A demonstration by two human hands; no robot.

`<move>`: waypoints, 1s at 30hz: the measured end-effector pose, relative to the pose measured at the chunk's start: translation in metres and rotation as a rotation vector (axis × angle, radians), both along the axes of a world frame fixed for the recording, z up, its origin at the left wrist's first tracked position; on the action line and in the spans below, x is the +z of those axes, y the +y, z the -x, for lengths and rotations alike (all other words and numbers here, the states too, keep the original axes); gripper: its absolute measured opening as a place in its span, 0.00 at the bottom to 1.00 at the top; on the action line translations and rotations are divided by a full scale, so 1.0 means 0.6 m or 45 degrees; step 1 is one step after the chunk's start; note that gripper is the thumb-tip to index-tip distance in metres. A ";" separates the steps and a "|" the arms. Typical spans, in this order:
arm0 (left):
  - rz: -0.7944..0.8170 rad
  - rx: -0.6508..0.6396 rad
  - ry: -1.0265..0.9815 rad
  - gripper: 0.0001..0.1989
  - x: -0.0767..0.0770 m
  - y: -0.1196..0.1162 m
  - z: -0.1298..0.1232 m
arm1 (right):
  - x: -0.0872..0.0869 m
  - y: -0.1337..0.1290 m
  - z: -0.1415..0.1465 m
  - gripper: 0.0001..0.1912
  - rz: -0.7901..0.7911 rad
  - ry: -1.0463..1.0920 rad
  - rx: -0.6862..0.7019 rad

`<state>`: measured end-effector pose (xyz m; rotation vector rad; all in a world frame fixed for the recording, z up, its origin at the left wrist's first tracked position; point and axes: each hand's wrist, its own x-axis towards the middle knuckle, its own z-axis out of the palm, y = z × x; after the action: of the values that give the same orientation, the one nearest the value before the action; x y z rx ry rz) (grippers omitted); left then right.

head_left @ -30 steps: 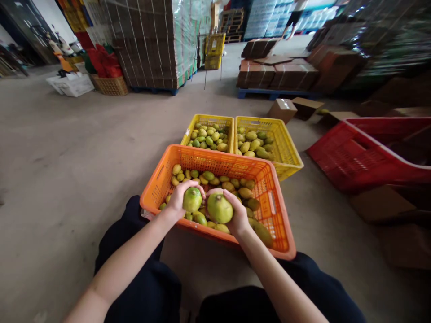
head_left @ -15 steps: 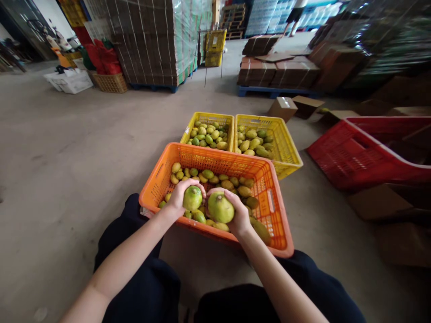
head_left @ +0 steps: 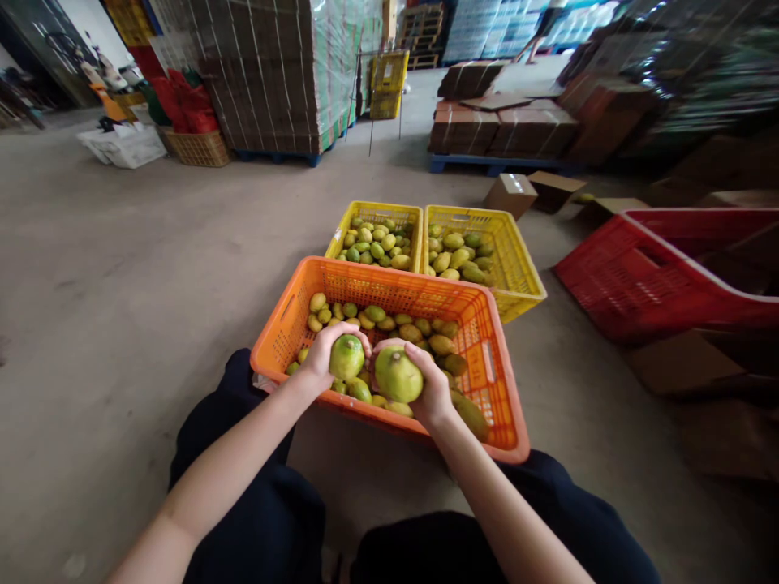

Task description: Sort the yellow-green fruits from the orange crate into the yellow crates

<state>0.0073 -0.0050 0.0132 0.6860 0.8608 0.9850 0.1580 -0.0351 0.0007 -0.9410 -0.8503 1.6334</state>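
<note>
- The left hand (head_left: 324, 354) is curled round a smaller round green fruit (head_left: 346, 358), fingers over its far side and thumb on the near side, so the fruit sits firmly in the grip.
- The right hand (head_left: 429, 385) is cupped round a larger, paler green fruit (head_left: 398, 374), with the fingers arched over its top and right side and the palm under it.
- The two held fruits are just beside each other, and the fingertips of both hands nearly meet above the gap between them; whether the fruits touch is hard to tell from this angle.
- Both hands hang over the near half of an orange perforated plastic crate (head_left: 298, 312), which stands on the floor between the person's dark-trousered knees.
- That crate holds a loose layer of small green and yellow fruits (head_left: 389, 320), lying mostly along its far side and under the hands.
- Beyond it, touching its far rim or close to it, stand two yellow plastic crates side by side: the left yellow crate (head_left: 346, 227) and the right yellow crate (head_left: 517, 268), each partly filled with the same kind of fruit.
- To the right, well apart from the hands, lies a large red plastic crate (head_left: 633, 284), tilted.
- Farther back on the grey concrete floor (head_left: 122, 268) are a tall wrapped stack of flat brown cardboard (head_left: 268, 73) on a blue pallet and lower piles of brown cartons (head_left: 505, 130).
</note>
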 end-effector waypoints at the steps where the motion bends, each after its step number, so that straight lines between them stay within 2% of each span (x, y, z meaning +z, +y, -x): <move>1: 0.002 -0.001 -0.002 0.17 -0.001 0.000 0.000 | 0.000 0.000 0.000 0.20 -0.003 -0.004 -0.003; 15: 0.049 -0.016 -0.036 0.16 -0.003 0.004 0.001 | 0.001 -0.001 0.002 0.20 0.005 0.054 0.017; 18: 0.221 0.074 -0.166 0.13 -0.006 0.009 0.002 | 0.003 0.002 0.005 0.21 0.134 0.110 -0.002; 22: 0.537 0.283 -0.426 0.10 -0.018 0.021 0.004 | 0.002 0.012 0.006 0.22 0.401 0.283 -0.099; 26: 0.591 0.521 -0.430 0.09 -0.027 0.029 0.005 | -0.002 0.020 0.000 0.15 0.482 0.445 -0.145; 28: 0.611 0.539 -0.412 0.07 -0.028 0.028 0.004 | -0.003 0.022 -0.004 0.13 0.499 0.485 -0.157; 30: 0.623 0.479 -0.431 0.07 -0.027 0.025 0.004 | -0.004 0.024 -0.008 0.11 0.528 0.515 -0.163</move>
<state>0.0050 0.0103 -0.0030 -0.0667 0.8974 1.1258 0.1629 -0.0209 -0.0015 -0.8754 -0.1739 1.8373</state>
